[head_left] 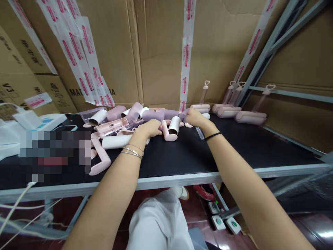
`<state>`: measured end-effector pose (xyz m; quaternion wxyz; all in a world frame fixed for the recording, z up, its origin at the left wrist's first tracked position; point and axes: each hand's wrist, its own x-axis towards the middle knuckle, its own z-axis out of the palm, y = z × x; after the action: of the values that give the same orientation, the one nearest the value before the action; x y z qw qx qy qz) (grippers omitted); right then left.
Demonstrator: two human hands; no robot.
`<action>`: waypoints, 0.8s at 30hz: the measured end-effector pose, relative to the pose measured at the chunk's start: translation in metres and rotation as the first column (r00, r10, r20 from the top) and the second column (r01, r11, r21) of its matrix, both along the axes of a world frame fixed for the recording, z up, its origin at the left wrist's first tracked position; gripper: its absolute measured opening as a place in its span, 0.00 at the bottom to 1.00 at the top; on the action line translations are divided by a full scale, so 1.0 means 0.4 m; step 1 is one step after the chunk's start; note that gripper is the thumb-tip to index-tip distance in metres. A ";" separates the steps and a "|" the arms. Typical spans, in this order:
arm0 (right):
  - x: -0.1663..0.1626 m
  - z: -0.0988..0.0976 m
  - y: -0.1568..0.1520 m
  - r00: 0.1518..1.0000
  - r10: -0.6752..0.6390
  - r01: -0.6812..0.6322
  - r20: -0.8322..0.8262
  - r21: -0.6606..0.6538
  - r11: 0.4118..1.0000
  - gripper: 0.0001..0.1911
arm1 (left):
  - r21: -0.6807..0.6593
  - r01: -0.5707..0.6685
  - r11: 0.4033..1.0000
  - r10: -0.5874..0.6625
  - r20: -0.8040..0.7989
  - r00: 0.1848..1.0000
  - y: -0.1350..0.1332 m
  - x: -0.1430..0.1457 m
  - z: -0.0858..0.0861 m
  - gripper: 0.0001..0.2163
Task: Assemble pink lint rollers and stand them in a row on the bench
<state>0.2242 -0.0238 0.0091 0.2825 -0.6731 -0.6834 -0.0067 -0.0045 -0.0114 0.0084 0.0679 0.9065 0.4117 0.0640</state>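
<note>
My left hand [153, 127] is closed low over the black tabletop, its fingers curled beside a pink lint roller frame [169, 137]. What they hold is hidden. A white sticky roll [174, 125] rests at that frame, just right of the hand. My right hand [196, 118] pinches at the end of a translucent purple cover [183, 114]. Below its wrist lies a clear strip [199, 133]. Left of my hands are a pile of purple covers [153, 115], a white roll [116, 141], a pink holder [111, 127] and another pink frame [101, 159].
Several lint rollers with heart-shaped loops, such as the pink roller [251, 117], stand along the back right. Cardboard [158, 52] walls the back. A white power strip [52, 121] and a pixelated patch are at left. The metal table edge [179, 180] runs in front.
</note>
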 end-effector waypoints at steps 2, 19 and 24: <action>-0.005 0.004 -0.003 1.000 -0.018 0.018 -0.004 0.057 0.998 0.10 | 0.066 -0.018 0.998 0.015 0.050 0.999 -0.004 -0.001 0.002 0.10; -0.106 0.054 -0.102 0.867 0.494 -0.498 0.067 0.088 0.863 0.18 | 0.292 -0.159 0.943 0.017 0.437 0.900 -0.012 0.012 0.021 0.07; -0.108 0.063 -0.116 0.880 0.457 -0.472 0.133 0.118 0.874 0.15 | 0.302 -0.203 0.932 0.039 0.471 0.881 -0.013 0.010 0.024 0.09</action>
<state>0.1810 -0.0702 0.0342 0.2896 -0.4655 -0.8360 -0.0231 -0.0004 -0.0167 0.0180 0.0000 0.8357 0.4231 0.3501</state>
